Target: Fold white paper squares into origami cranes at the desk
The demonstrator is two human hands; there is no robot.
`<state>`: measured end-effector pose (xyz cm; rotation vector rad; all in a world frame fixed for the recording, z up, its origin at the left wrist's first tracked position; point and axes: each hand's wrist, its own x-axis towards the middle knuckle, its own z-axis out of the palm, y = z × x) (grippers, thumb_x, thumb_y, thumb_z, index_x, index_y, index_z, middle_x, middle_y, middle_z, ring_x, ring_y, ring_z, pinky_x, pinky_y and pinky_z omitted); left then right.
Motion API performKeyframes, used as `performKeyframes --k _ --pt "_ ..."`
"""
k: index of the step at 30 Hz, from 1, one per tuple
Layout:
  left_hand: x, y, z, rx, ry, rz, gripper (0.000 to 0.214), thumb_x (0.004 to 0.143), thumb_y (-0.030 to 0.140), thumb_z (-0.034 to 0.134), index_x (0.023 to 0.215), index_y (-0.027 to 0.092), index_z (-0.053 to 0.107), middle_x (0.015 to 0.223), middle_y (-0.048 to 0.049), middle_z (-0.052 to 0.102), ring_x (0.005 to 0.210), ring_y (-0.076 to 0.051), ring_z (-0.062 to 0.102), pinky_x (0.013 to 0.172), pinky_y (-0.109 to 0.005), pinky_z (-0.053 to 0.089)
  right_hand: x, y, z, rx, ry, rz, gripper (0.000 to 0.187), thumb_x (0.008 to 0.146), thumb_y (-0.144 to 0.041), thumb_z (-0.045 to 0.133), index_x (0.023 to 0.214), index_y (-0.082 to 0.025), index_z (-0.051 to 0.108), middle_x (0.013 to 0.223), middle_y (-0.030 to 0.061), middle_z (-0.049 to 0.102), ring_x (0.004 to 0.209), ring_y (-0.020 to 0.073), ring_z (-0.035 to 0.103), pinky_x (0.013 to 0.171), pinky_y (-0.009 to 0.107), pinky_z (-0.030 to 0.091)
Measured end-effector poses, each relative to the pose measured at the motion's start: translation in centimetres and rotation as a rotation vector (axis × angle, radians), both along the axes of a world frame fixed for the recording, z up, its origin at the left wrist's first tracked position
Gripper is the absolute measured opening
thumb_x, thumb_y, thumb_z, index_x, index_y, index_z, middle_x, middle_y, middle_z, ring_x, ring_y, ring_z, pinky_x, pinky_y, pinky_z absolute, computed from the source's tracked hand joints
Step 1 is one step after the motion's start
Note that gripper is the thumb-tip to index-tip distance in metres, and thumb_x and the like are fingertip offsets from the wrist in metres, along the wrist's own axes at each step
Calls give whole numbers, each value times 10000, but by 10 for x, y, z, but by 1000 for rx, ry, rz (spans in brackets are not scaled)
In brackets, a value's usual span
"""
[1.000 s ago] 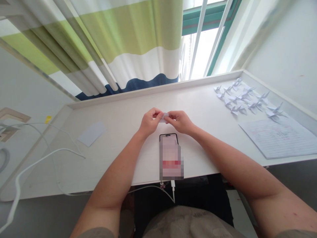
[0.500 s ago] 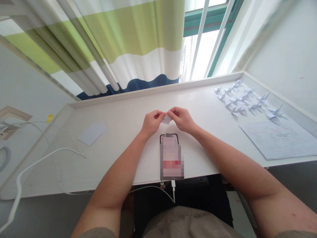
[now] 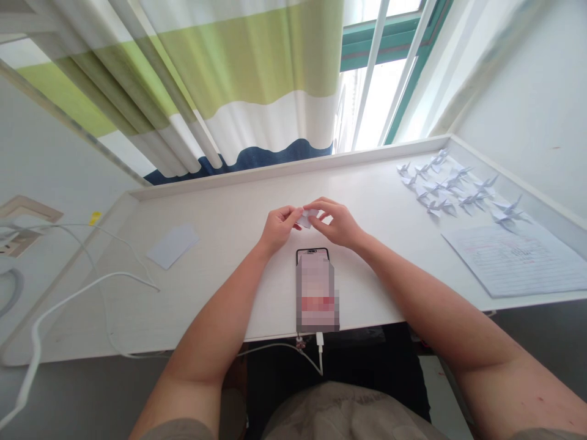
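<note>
A small piece of folded white paper (image 3: pixel 306 221) is held between my two hands, above the middle of the desk. My left hand (image 3: pixel 279 227) pinches its left side between thumb and fingers. My right hand (image 3: pixel 338 221) has its thumb and fingers on the paper's right side, the forefinger arched over the top. Fingers cover much of the paper, so its exact folds do not show. Just below the hands lies a phone (image 3: pixel 315 293) with a blurred screen.
Several folded paper cranes (image 3: pixel 452 183) stand at the desk's back right, behind a lined, written sheet (image 3: pixel 518 260). Blank paper sheets (image 3: pixel 172 245) lie at left, near a white cable (image 3: pixel 92 282). A charging cable (image 3: pixel 320 345) runs from the phone over the front edge. A raised rim (image 3: pixel 293 166) borders the back.
My right hand's fingers have shifted over the paper, its thumb moving lower and forefinger reaching further left. The paper has turned slightly between my hands.
</note>
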<state>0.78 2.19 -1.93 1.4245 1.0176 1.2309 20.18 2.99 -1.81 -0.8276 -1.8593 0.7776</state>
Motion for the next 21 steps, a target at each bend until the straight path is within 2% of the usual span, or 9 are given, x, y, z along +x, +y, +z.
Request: performKeyframes --k 5,10,12,14,16,18,21 --pt "-1 -1 -2 -38 0 -114 409 806 536 891 976 179 789 862 -66 796 814 -188 740 739 -315 597 0 6 -3 -64 62 -112 243 965 -459 685 920 -239 778 940 62 796 886 230 731 816 425 624" --pt "2 1 -7 -78 12 -143 442 834 583 865 993 185 762 871 -65 802 827 -196 757 716 -312 607 -3 9 -10 -211 131 -134 378 943 -575 703 839 -215 747 835 61 781 764 221 706 774 422 606" --pt "3 2 -9 -114 -17 -130 470 830 600 869 995 179 741 859 -68 803 810 -205 776 724 -325 617 -4 9 -13 -227 111 -137 348 956 -545 693 871 -212 745 855 68 774 775 228 703 747 412 595" --pt "3 2 -10 -161 -52 -101 486 820 585 890 1008 168 726 835 -72 802 779 -219 794 734 -346 629 -3 10 -13 -112 54 -191 223 966 -440 699 954 -222 743 948 79 772 882 252 707 804 431 587" --pt "4 2 -10 -205 -80 -61 480 816 556 909 1020 161 728 810 -74 799 764 -232 804 760 -375 647 -1 9 -12 97 -47 -241 100 981 -308 680 1024 -243 741 1047 88 764 999 275 681 899 466 561" --pt "3 2 -10 -233 -108 -26 463 812 536 923 1010 156 746 804 -72 798 772 -233 807 819 -413 668 2 8 -8 278 -188 -216 160 1013 -201 607 1034 -260 754 1074 89 762 1034 284 650 945 482 522" --pt "2 2 -8 -259 -140 -11 467 778 539 949 968 149 776 800 -65 794 773 -208 788 914 -461 680 6 6 -4 399 -408 -70 240 1025 -143 580 1046 -269 784 1095 82 783 1053 286 642 930 461 492"
